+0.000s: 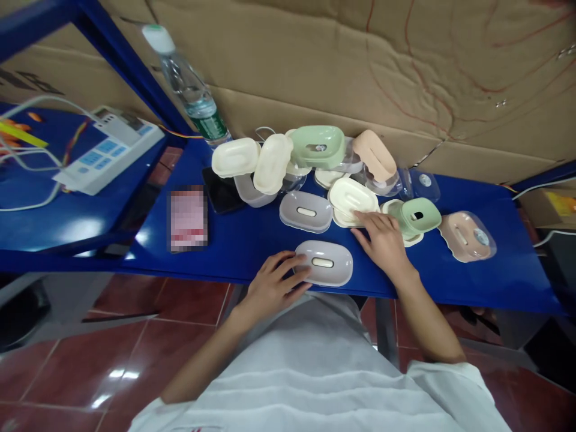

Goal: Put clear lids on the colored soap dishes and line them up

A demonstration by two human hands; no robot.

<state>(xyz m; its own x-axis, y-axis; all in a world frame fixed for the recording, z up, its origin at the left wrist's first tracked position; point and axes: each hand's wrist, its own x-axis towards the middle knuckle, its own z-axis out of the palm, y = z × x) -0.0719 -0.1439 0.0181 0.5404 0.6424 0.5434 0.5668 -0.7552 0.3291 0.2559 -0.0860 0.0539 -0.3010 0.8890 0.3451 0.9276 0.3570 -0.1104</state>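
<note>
A pale grey oval dish with a white centre slot lies near the front edge of the blue table. My left hand rests at its left end, fingers spread apart over the rim. Farther right, my right hand reaches with its fingertips to the front edge of a stacked cream dish; its thumb is held apart from the fingers. Just left of that stack sits a second grey dish. A green dish stands right of my right hand, on top of cream pieces.
Behind are cream dishes, a large green dish and a peach dish. A peach dish under clear plastic lies right. At left are a bottle, a dark phone, a blurred pink packet and a power strip.
</note>
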